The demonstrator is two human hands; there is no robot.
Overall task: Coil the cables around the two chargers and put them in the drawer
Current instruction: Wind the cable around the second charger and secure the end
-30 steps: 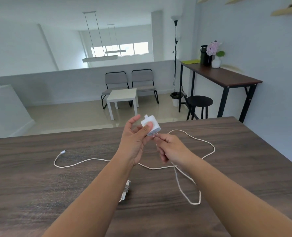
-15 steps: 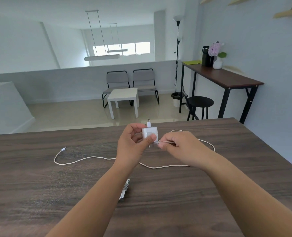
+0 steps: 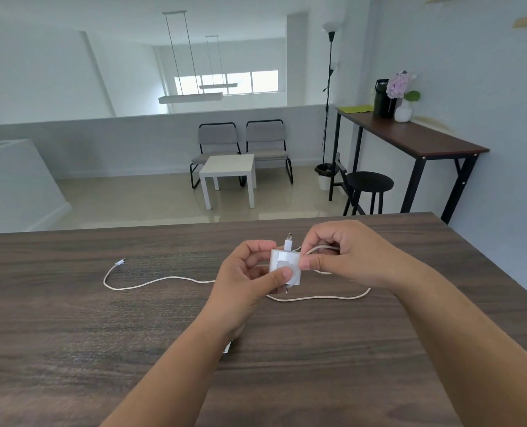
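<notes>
A white charger block [image 3: 284, 266] is held above the dark wooden table [image 3: 71, 334] between thumb and fingers of my left hand [image 3: 247, 278]. Its plug prongs point down and the cable's connector sticks up from its top. My right hand [image 3: 345, 257] pinches the beige cable [image 3: 163, 280] right beside the block, a loop of it curving over the fingers. From there the cable trails across the table to a loose end [image 3: 120, 262] at the left. A second white charger [image 3: 227, 348] lies on the table, mostly hidden under my left forearm. No drawer is in view.
The table's far edge runs just beyond my hands and its right edge [image 3: 484, 272] is near the wall. Beyond stand a white side table [image 3: 228, 167], two chairs, a black stool [image 3: 368, 183] and a tall desk [image 3: 410, 137] with a vase.
My right hand rose from below the block to its right side, drawing the cable up. The big cable loop on the near right of the table has been pulled in. The block turned prongs down.
</notes>
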